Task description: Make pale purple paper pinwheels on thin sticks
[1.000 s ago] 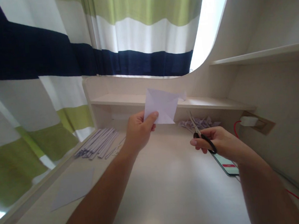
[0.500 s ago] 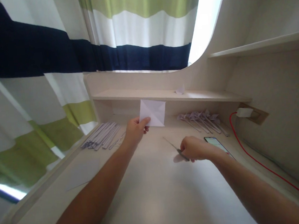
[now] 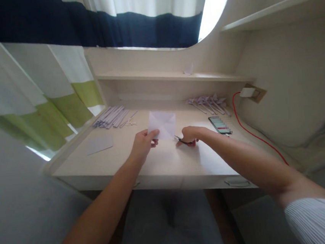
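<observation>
My left hand (image 3: 146, 140) pinches a square sheet of white paper (image 3: 162, 122) at its lower left corner, thumb on the front. Faint diagonal creases cross the sheet, which is held up above the desk. In my right hand (image 3: 189, 135) is a pair of scissors (image 3: 183, 140), gripped by the handles. The blade tips point left at the paper's lower right corner, close to it; whether they touch I cannot tell.
Rolled paper sticks (image 3: 111, 116) lie at the back left, near a stack of paper (image 3: 99, 144). Several paper pinwheels (image 3: 209, 104) rest at the back right, by a phone (image 3: 219, 125). A red cable (image 3: 257, 137) runs from a wall plug. A folded paper piece (image 3: 188, 70) sits on the shelf.
My view has tilted down, showing the desk's front edge and my lap. The scissors in my right hand have come closer to the paper's lower right corner. My left hand still holds the sheet.
</observation>
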The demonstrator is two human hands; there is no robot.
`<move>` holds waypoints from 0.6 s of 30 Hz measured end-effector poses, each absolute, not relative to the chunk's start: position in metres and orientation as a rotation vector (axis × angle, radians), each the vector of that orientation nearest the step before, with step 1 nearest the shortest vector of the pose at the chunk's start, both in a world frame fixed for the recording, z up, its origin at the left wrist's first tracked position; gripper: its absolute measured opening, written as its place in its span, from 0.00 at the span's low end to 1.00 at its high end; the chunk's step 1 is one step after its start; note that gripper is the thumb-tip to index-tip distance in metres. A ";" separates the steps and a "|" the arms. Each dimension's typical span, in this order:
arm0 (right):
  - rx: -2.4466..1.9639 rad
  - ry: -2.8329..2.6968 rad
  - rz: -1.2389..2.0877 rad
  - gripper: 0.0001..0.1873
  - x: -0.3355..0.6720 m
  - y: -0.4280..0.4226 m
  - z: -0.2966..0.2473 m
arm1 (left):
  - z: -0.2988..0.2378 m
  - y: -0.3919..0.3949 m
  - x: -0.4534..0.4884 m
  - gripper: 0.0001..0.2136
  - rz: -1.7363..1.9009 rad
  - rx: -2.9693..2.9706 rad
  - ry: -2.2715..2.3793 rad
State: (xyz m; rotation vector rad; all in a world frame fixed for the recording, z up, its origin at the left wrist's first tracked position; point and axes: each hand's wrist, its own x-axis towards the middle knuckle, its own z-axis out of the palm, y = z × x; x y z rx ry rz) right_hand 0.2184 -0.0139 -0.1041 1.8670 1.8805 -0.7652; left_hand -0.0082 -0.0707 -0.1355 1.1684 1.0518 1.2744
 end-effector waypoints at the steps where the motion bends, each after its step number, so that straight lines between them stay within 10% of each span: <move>1: 1.872 1.870 -0.765 0.19 0.216 -0.017 -0.102 | -0.136 -0.075 -0.009 0.16 1.275 1.175 1.061; 18: 2.410 2.540 -1.534 0.19 0.237 0.001 -0.123 | -0.145 0.022 0.013 0.16 1.271 1.221 1.110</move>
